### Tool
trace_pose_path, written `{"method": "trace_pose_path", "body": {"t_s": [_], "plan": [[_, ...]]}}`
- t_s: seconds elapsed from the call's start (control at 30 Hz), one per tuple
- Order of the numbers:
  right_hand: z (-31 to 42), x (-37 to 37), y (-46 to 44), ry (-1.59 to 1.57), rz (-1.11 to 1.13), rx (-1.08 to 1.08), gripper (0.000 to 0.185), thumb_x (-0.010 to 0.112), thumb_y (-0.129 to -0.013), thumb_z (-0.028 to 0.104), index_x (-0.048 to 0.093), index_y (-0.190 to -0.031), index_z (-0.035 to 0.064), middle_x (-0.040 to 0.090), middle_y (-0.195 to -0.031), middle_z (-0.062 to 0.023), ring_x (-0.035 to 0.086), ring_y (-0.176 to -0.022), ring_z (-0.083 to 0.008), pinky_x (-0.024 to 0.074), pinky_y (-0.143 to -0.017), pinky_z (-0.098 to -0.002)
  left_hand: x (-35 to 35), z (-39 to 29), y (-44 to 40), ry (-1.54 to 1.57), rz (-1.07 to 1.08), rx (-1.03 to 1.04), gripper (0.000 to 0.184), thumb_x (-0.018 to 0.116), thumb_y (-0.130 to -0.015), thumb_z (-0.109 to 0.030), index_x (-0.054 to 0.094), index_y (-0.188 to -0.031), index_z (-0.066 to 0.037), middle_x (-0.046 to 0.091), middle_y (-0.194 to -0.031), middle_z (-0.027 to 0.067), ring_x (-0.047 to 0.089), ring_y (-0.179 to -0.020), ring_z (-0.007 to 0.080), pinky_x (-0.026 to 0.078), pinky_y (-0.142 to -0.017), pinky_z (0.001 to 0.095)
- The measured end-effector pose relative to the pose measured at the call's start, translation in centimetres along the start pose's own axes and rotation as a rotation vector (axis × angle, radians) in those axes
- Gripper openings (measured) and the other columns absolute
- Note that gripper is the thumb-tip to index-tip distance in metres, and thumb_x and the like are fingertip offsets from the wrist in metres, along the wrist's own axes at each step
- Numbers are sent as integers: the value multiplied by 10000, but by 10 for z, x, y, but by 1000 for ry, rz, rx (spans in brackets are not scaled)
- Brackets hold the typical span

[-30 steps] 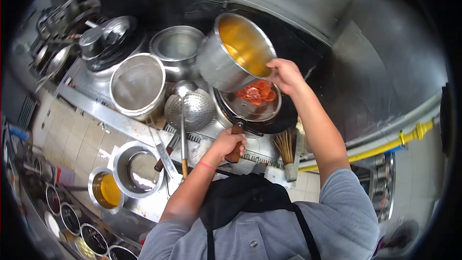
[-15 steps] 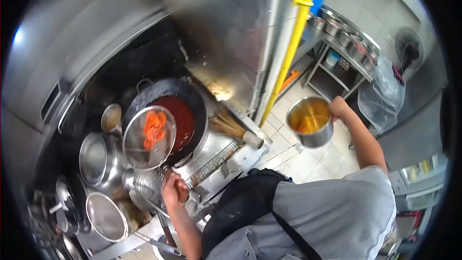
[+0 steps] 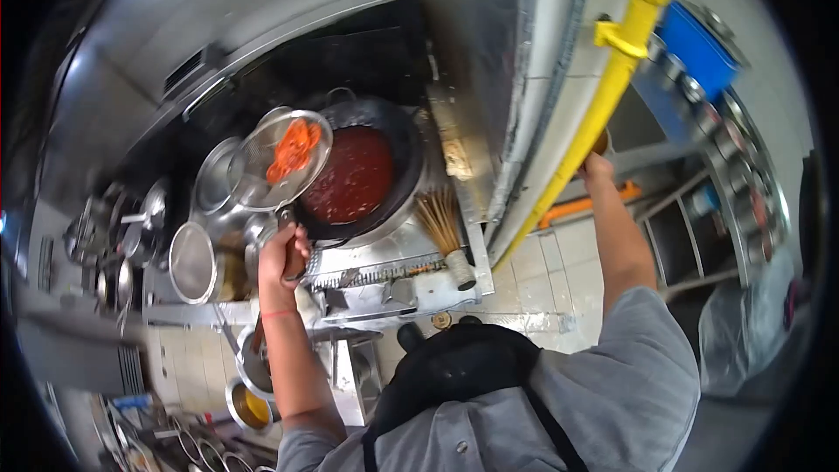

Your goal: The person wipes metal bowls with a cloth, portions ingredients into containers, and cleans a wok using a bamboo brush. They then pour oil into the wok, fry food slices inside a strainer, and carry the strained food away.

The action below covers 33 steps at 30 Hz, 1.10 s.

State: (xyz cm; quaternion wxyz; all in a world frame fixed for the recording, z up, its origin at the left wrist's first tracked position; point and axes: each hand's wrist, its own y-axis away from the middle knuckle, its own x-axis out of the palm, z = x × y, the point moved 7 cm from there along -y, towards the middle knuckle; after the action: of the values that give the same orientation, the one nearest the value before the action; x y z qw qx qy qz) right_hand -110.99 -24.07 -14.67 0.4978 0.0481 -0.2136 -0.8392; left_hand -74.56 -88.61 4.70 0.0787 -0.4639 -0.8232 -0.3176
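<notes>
My left hand [image 3: 285, 253] grips the wooden handle of a round strainer [image 3: 253, 166]. Orange-red pieces [image 3: 295, 147] lie in the strainer, which is over the left side of a black wok [image 3: 395, 153]. Dark red liquid with small bits [image 3: 354, 175] fills the bottom of the wok. On the right, my right hand [image 3: 597, 166] is closed at the edge of a pot [image 3: 602, 142], mostly hidden behind the yellow pipe [image 3: 603, 92].
A bamboo brush [image 3: 446, 232] lies right of the wok. Left of it stand a metal pot [image 3: 216, 177] and a strainer-topped pot [image 3: 193, 262]. A rack with several containers [image 3: 730, 144] and a blue bin [image 3: 696, 45] are at the right.
The pot in my right hand moved from above the strainer out to the right, then behind the pipe. The strainer is now left of the red liquid. The view has turned right.
</notes>
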Motion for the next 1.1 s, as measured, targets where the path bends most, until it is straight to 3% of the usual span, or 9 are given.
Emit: {"method": "trace_pose_path", "body": {"t_s": [0.13,0.33,0.4,0.57,0.73,0.8,0.9,1.0,1.1], "plan": [[23,3,25,274,13,19,263,578,-849,191,585,-1009,-17,576,-1008,-116,582,-854,-259,531,-702,-400,20,-16,21,-25,58,97,113,471,-941,-148,521,-917,-50,552,-766,30,492,-588,107,441,-520,250],[35,-2,45,407,91,107,277,591,-851,249,585,-1018,28,547,-951,-97,541,-935,-300,483,-827,-535,5,42,20,-12,28,-15,44,494,-929,-120,501,-942,-78,548,-772,6,490,-592,84,430,-520,220],[37,-1,45,417,139,129,291,589,-854,259,570,-1039,36,528,-980,-98,522,-969,-313,481,-837,-533,5,59,33,-24,-64,-74,30,478,-937,-113,487,-936,-85,544,-768,6,489,-591,85,425,-511,218],[30,-3,35,380,199,215,372,586,-857,297,509,-1147,76,465,-1069,-100,483,-1009,-345,473,-855,-521,-12,92,25,26,59,-135,82,462,-954,-123,499,-897,-78,554,-770,26,498,-592,97,444,-514,243],[27,2,47,395,252,262,516,589,-853,398,466,-1266,115,450,-1100,-121,476,-1002,-376,462,-880,-530,-17,93,29,-22,28,-46,108,483,-951,-124,524,-889,-46,556,-765,39,510,-596,122,452,-516,261],[28,4,57,435,258,286,628,594,-848,477,425,-1362,157,440,-1119,-128,468,-973,-324,448,-911,-519,-13,88,30,0,-1,-17,144,519,-911,-90,563,-808,2,559,-713,82,538,-575,167,482,-509,301],[25,-11,68,410,123,294,659,616,-841,467,410,-1373,138,446,-1125,-139,479,-981,-345,466,-856,-523,-4,87,29,26,-7,-38,132,521,-909,-86,549,-813,0,558,-715,80,534,-564,166,484,-495,299],[2,-48,71,375,126,138,566,641,-838,410,496,-1257,59,522,-980,-126,553,-847,-309,504,-694,-449,-11,96,9,-3,57,-58,89,520,-898,-64,533,-839,2,561,-700,78,551,-547,178,494,-486,315],[-14,-67,89,567,239,-155,260,642,-825,289,599,-879,39,575,-785,-95,557,-641,-249,457,-501,-371,13,92,21,-25,0,-41,92,492,-926,-95,517,-866,-30,551,-729,55,511,-555,131,468,-496,280]]}}
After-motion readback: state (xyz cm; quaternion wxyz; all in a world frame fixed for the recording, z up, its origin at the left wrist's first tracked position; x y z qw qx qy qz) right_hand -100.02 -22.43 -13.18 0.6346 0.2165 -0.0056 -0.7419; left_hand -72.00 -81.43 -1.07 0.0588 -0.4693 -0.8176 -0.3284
